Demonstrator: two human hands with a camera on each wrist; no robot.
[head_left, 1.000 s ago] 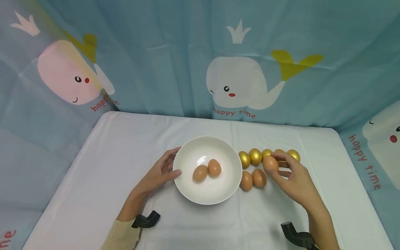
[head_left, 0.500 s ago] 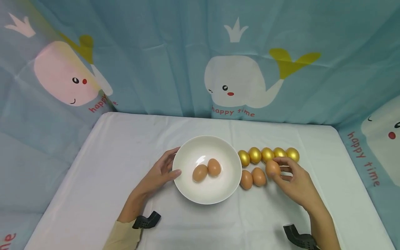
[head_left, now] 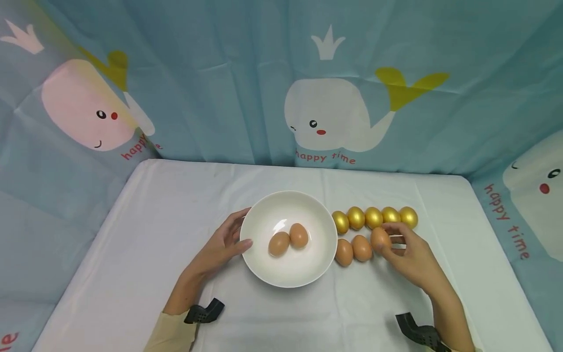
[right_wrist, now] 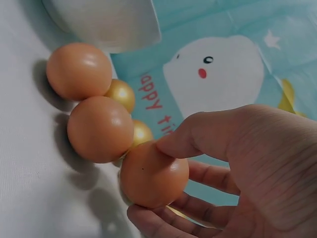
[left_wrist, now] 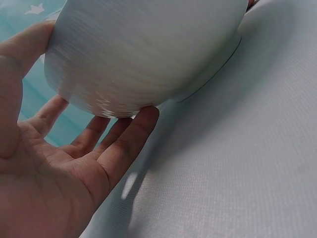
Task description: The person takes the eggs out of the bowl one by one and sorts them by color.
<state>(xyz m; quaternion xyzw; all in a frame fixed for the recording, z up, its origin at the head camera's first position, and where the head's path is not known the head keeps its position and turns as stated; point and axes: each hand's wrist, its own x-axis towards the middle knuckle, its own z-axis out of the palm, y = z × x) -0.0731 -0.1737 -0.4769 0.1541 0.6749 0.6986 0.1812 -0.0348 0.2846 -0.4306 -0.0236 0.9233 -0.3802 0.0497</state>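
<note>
A white bowl (head_left: pixel 288 271) stands mid-table with two brown eggs in it, a left egg (head_left: pixel 279 244) and a right egg (head_left: pixel 299 235). My left hand (head_left: pixel 222 247) grips the bowl's left side, thumb at the rim and fingertips against the outer wall (left_wrist: pixel 138 54), as the left wrist view shows. Between thumb and fingers, my right hand (head_left: pixel 409 254) holds a brown egg (right_wrist: pixel 153 176). This egg is at the right end of a row, beside a brown egg (head_left: pixel 362 248) and another brown egg (head_left: pixel 344 253) close to the bowl.
Behind the brown eggs runs a row of several gold eggs (head_left: pixel 356 218), reaching right from the bowl's edge. White cloth covers the table (head_left: pixel 176 205). A blue curtain (head_left: pixel 246 98) with whale prints hangs along the back and sides.
My right hand has brought its brown egg from in front of the gold row down toward the near side, to the end of the brown row. My left hand keeps its grip on the bowl.
</note>
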